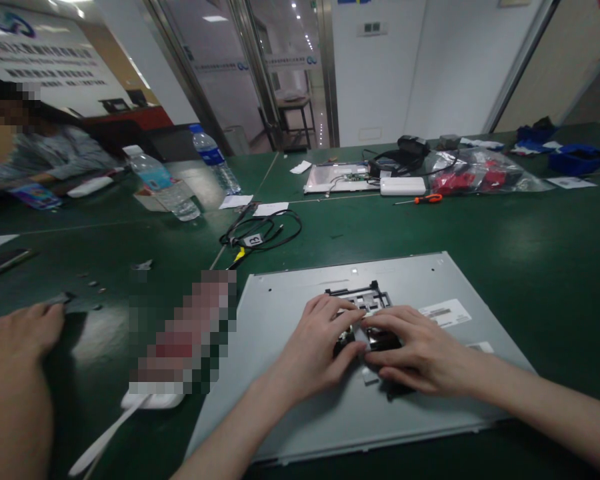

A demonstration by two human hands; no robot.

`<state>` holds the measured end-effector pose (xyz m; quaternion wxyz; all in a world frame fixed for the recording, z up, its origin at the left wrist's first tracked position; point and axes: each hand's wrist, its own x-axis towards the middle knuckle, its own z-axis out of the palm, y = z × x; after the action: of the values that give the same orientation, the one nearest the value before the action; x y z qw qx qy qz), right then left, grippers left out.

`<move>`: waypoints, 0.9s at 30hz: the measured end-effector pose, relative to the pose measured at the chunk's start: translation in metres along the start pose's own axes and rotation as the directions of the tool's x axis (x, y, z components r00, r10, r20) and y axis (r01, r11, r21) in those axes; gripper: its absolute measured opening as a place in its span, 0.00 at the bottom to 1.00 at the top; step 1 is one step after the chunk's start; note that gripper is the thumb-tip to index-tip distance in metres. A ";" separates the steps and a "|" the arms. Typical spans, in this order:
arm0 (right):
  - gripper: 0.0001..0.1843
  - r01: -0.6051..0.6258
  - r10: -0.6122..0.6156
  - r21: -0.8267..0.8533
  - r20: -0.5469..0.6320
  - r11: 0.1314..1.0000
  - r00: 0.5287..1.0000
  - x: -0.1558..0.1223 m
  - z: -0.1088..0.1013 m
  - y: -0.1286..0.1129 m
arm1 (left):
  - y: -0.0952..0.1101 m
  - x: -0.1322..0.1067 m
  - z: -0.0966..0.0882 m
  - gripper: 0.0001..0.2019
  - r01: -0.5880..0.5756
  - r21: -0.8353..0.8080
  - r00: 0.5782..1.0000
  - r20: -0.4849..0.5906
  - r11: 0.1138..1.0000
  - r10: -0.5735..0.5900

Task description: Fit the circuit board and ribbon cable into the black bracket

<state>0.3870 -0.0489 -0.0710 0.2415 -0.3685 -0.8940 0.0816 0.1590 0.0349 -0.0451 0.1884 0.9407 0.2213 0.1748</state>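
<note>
A pale grey metal panel [285, 313], like the back of a flat display, lies on the green table before me. Near its middle is a black plastic bracket [373, 291] with cut-outs, partly covered by my hands. My left hand [315, 337] is closed over the bracket's left side, thumb and fingers bent together. From the right, my right hand [417, 347] pinches at the same spot, beside a dark shiny part [384, 339]. The fingertips nearly meet. Exactly what they grip is hidden. A short strip of grey tape [370, 375] shows below them.
At left, another person's hand [27, 327] rests near small scraps. A phone-like object [190, 333] with a white cable [107, 437] lies beside the panel. Beyond are a coiled black cable [265, 230], water bottles [163, 183], an orange-handled screwdriver [427, 199] and a plastic bag [485, 173]. A person sits far left.
</note>
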 end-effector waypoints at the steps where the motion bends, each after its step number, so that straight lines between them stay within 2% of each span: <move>1: 0.14 -0.001 0.001 0.001 -0.003 1.000 1.000 0.000 0.000 0.000 | -0.001 0.000 0.001 0.18 0.006 0.003 1.000 -0.007 1.000 -0.006; 6: 0.14 -0.002 0.002 0.010 -0.002 1.000 1.000 0.000 -0.001 0.000 | 0.000 0.001 0.003 0.19 0.014 -0.011 0.998 -0.061 1.000 -0.015; 11: 0.14 -0.013 0.013 0.002 -0.010 1.000 1.000 0.000 -0.001 -0.001 | 0.006 0.002 0.003 0.13 0.034 -0.036 0.996 -0.085 0.999 -0.037; 16: 0.14 -0.024 0.024 0.006 -0.008 1.000 1.000 0.000 -0.002 0.000 | 0.006 0.003 0.004 0.13 0.038 -0.057 0.986 -0.159 0.998 -0.047; 23: 0.16 -0.036 0.036 0.017 -0.008 0.999 0.999 0.000 -0.002 0.000 | 0.003 0.001 0.005 0.06 0.009 -0.004 0.984 -0.178 1.000 -0.010; 27: 0.16 -0.059 0.059 0.028 0.000 0.998 0.998 0.000 -0.002 -0.002 | 0.003 0.001 0.003 0.07 0.004 0.043 0.986 -0.165 0.999 0.003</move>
<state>0.3869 -0.0499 -0.0684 0.2445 -0.3913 -0.8814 0.1011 0.1622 0.0316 -0.0465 0.1493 0.9268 0.2402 0.2471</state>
